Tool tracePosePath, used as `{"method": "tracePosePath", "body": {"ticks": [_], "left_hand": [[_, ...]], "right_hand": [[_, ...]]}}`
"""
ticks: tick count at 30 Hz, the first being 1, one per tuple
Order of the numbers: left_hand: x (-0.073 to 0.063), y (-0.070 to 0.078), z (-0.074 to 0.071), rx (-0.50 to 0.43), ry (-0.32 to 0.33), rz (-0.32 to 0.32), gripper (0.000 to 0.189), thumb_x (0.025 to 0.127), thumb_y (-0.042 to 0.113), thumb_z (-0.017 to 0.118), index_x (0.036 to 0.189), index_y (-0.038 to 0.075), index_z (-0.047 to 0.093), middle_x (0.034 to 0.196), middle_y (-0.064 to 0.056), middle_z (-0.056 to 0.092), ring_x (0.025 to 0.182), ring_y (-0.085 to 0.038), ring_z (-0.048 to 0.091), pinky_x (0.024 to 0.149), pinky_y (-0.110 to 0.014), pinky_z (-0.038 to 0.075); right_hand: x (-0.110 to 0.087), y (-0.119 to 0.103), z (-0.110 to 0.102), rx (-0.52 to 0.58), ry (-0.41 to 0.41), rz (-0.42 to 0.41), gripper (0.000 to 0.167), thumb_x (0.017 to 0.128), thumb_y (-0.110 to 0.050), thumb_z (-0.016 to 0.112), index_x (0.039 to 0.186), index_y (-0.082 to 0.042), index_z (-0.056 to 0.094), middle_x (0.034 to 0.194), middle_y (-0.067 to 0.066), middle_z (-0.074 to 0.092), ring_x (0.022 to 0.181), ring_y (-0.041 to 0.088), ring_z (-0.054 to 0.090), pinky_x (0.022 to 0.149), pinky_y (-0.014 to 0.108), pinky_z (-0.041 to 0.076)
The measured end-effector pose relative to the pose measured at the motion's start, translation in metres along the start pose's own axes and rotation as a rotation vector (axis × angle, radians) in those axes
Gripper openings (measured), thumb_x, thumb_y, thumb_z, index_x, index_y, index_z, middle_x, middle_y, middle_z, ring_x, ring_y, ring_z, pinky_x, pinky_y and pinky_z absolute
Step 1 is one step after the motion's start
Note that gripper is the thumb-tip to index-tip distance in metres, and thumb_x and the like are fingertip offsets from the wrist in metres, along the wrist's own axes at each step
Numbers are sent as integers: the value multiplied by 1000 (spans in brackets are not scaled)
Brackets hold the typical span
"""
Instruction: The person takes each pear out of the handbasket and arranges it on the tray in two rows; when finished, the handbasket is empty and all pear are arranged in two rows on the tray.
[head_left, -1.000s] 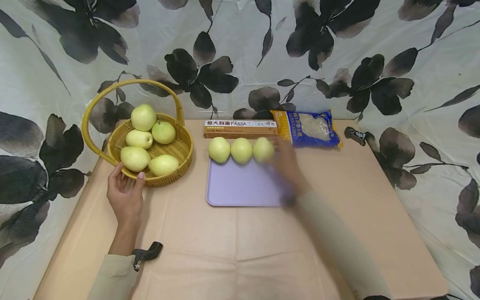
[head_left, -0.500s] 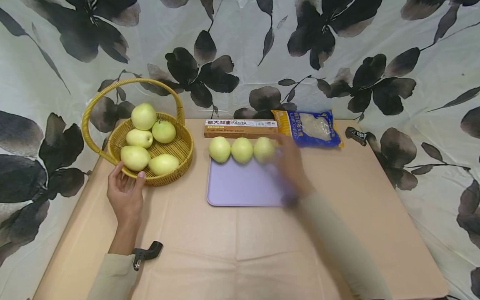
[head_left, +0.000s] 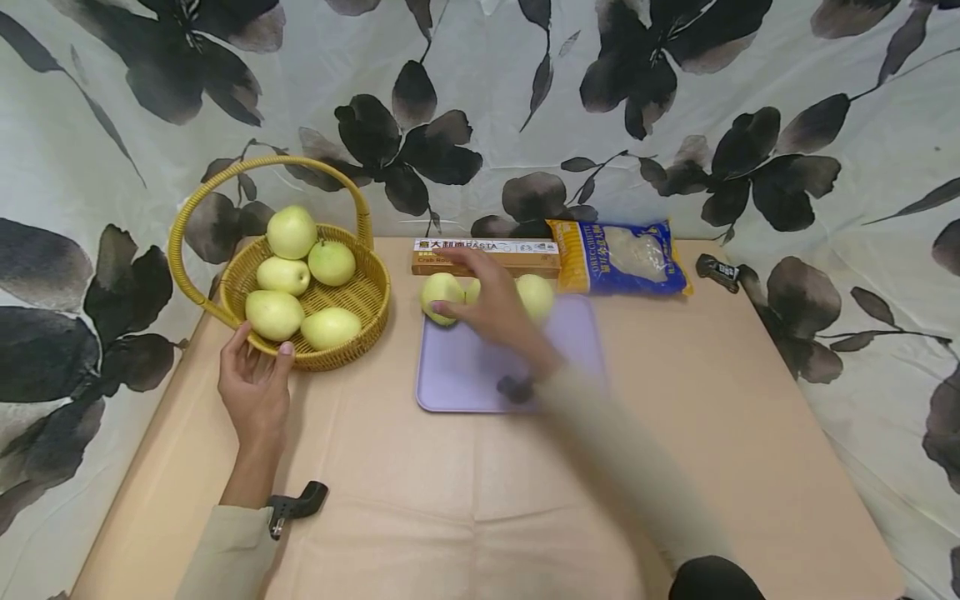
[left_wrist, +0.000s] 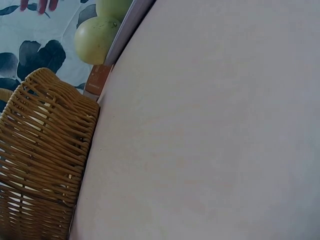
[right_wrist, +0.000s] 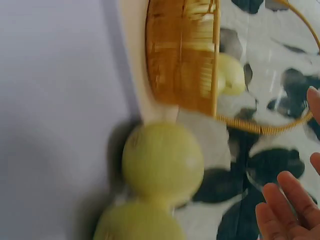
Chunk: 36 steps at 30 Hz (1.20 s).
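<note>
A yellow wicker basket (head_left: 330, 360) with a tall handle stands at the left, several pale green apples (head_left: 274, 315) in it. My left hand (head_left: 255, 396) holds its near left side, thumb and forefinger at the rim. A lilac tray (head_left: 457, 375) lies mid-table with a row of three green apples along its far edge. My right hand (head_left: 495, 304) is over this row, fingers spread and holding nothing, thumb close to the left apple (head_left: 442, 293). It mostly hides the middle apple (head_left: 472, 289); the right apple (head_left: 536, 297) shows beside the wrist.
Behind the tray lie a brown pasta box (head_left: 510, 260) and a blue and yellow pasta bag (head_left: 626, 258). A small black packet (head_left: 717, 272) is at the far right edge of the table (head_left: 420, 517). A floral cloth (head_left: 510, 100) hangs behind.
My right hand has moved left from beside the right apple to over the left and middle ones. My left hand stays on the basket, and the apples keep their places.
</note>
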<state>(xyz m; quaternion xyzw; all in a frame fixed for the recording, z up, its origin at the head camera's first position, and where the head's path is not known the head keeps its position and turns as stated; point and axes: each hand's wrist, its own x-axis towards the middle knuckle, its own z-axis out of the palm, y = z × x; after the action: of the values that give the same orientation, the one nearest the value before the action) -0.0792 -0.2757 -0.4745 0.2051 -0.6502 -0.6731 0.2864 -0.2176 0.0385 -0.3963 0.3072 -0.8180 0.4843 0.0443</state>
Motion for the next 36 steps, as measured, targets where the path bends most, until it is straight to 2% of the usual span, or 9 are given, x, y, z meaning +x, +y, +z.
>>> {"method": "tracePosePath", "body": {"ticks": [8, 16, 20, 26, 31, 36], "left_hand": [[0, 2, 1, 1, 2, -4, 68, 96, 9, 79, 156, 16, 49, 168, -8, 42, 156, -29, 40, 133, -47, 35], [1, 2, 0, 23, -2, 7, 69, 96, 11, 79, 157, 16, 48, 168, -8, 41, 156, -29, 40, 133, -48, 35], [2, 2, 0, 33, -9, 3, 69, 97, 12, 79, 157, 17, 47, 168, -7, 41, 156, -29, 40, 133, -50, 35], [2, 1, 0, 47, -8, 0, 69, 97, 13, 79, 158, 17, 47, 168, -6, 41, 156, -28, 40, 132, -51, 35], [1, 1, -1, 32, -1, -5, 69, 97, 11, 79, 157, 16, 47, 168, -6, 41, 156, -28, 41, 132, -44, 36], [2, -1, -2, 32, -2, -5, 70, 97, 11, 78, 158, 16, 46, 169, -6, 39, 158, -29, 39, 131, -37, 37]], "right_hand": [[27, -17, 51, 54, -147, -34, 69, 87, -28, 91, 148, -16, 60, 147, 1, 64, 134, 21, 61, 119, 33, 50], [49, -27, 97, -3, -269, -73, 61, 92, -34, 86, 145, -15, 63, 146, 2, 65, 135, 17, 60, 117, 26, 49], [58, -33, 114, -29, -347, -85, 59, 93, -35, 85, 144, -15, 64, 146, 2, 66, 137, 16, 59, 117, 22, 46], [73, -41, 132, -143, -453, -44, 57, 93, -36, 84, 142, -14, 66, 145, -1, 68, 139, 13, 59, 117, 17, 44], [82, -44, 145, -293, -531, 2, 54, 93, -41, 83, 139, -17, 68, 140, -5, 71, 135, 15, 61, 114, 22, 47], [85, -49, 148, -413, -589, 64, 54, 93, -52, 79, 140, -27, 68, 138, -12, 70, 136, 17, 60, 111, 27, 50]]}}
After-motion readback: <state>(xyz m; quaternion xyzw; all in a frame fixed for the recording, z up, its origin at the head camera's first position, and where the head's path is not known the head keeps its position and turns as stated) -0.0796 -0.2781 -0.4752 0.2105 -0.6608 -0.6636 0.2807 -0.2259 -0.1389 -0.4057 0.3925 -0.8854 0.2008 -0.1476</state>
